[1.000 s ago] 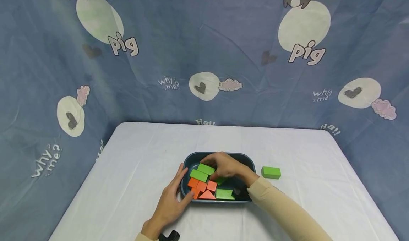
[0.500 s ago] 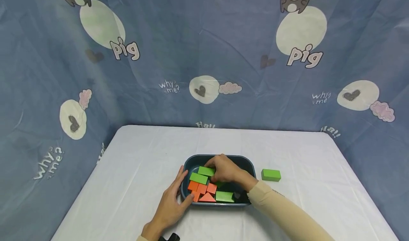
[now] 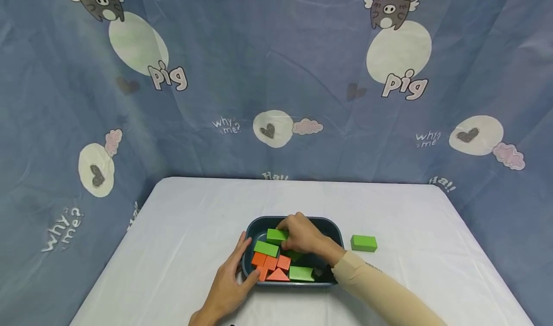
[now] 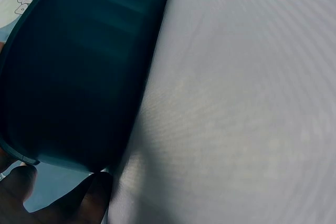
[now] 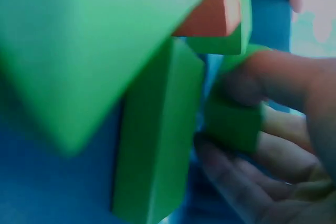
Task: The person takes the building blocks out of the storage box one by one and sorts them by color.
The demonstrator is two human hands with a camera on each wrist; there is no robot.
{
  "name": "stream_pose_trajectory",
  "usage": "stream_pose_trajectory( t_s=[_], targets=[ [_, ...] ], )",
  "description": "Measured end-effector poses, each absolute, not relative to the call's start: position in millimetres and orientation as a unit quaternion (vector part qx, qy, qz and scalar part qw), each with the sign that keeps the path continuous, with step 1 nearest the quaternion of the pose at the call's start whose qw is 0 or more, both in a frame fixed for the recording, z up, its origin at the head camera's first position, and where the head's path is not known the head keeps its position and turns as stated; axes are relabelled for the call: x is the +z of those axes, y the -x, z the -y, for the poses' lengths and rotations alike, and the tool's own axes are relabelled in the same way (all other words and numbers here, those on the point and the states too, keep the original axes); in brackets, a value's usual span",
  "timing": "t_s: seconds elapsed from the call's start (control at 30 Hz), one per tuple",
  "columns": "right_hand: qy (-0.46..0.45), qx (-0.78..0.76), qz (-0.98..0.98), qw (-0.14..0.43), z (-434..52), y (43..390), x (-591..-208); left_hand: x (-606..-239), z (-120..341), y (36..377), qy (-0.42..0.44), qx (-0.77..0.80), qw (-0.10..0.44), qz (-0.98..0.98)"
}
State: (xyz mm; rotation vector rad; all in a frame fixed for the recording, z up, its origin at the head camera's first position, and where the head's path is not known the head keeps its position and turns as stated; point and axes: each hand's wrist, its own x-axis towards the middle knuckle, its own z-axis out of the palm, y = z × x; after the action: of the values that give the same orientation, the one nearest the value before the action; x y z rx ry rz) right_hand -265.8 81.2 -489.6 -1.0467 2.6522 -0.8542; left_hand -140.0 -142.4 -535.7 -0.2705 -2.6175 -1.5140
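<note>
My right hand (image 3: 302, 235) reached into the dark tub (image 3: 332, 230) at lower centre of the head view, fingers curled around a green block (image 3: 276, 235) near its back left corner. My left hand (image 3: 231, 278) lay with straight fingers against the tub's left wall, steadying it. I seemed mid-grasp; lifting the block clear of the orange blocks (image 3: 271, 264) would come next. Another green block (image 3: 363, 243) sat on the white tabletop (image 3: 181, 230), right of the tub.

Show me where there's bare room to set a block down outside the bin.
Free: white tablecloth left of the dark blue plastic bin, past the left hand; the strip behind the bin; cloth right of the loose green rectangular block. Crowded: inside the bin, where the right hand grips a green block.
</note>
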Motion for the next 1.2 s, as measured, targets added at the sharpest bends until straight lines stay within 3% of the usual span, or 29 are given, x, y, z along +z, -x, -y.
stream_pose_trajectory(
  t_s=[0.6, 0.83, 1.2],
  targets=[
    [0.335, -0.398, -0.85, 0.085, -101, 266, -452, -537, 142, 141, 0.078, -0.489, 0.054, 0.867],
    [0.279, -0.508, -0.805, 0.129, -130, 270, -435, -538, 141, 142, 0.073, -0.485, 0.057, 0.869],
    [0.189, -0.576, -0.787, 0.116, -192, 268, -429, -540, 140, 143, 0.071, -0.486, 0.06, 0.869]
  ],
)
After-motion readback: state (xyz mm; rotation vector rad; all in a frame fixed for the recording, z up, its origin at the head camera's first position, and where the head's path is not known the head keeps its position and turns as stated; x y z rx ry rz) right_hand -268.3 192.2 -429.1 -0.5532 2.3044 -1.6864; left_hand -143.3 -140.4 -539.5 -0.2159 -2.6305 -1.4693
